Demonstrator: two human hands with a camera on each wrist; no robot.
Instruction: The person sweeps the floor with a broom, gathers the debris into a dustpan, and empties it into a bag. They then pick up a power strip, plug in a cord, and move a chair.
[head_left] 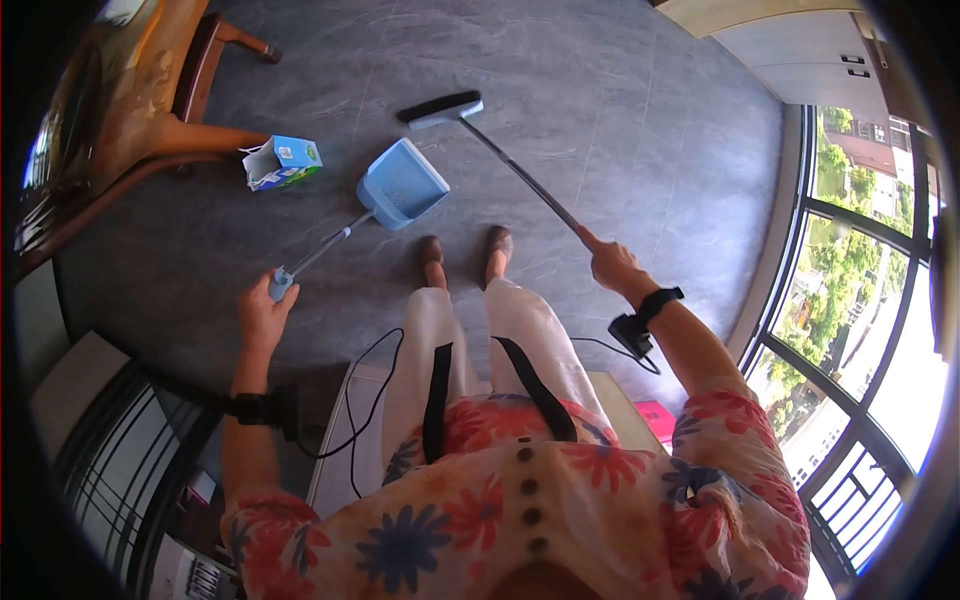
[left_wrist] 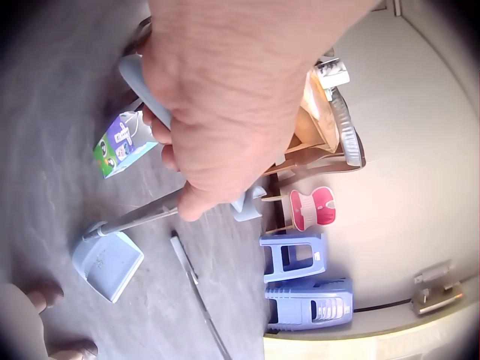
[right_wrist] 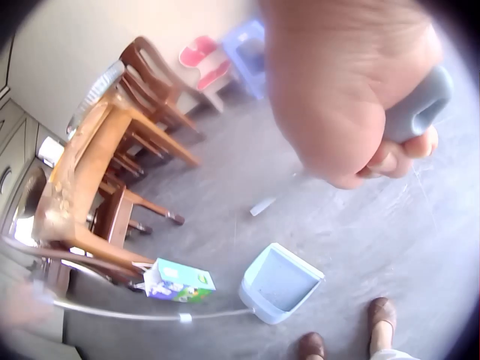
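Observation:
In the head view my left hand (head_left: pixel 265 315) grips the top of a dustpan's long handle. The light blue dustpan (head_left: pixel 403 185) is by the floor ahead of my feet, its opening toward the right; dark specks show inside its pan (left_wrist: pixel 109 264) in the left wrist view. My right hand (head_left: pixel 615 268) holds a broom by the end of its pole (head_left: pixel 525 180). The dark-bristled broom head (head_left: pixel 445 108) lies farther out, beyond the dustpan and apart from it. In the right wrist view, curled fingers wrap the broom's grey grip end (right_wrist: pixel 420 105).
An opened blue carton (head_left: pixel 285 162) stands left of the dustpan, beside a wooden table (right_wrist: pixel 79 199) and chairs (right_wrist: pixel 161 82). Blue plastic stools (left_wrist: pixel 309 304) and a red-and-white seat (left_wrist: pixel 313 208) line the wall. Windows (head_left: pixel 850 290) are at right. A black cable (head_left: pixel 375 400) hangs by my legs.

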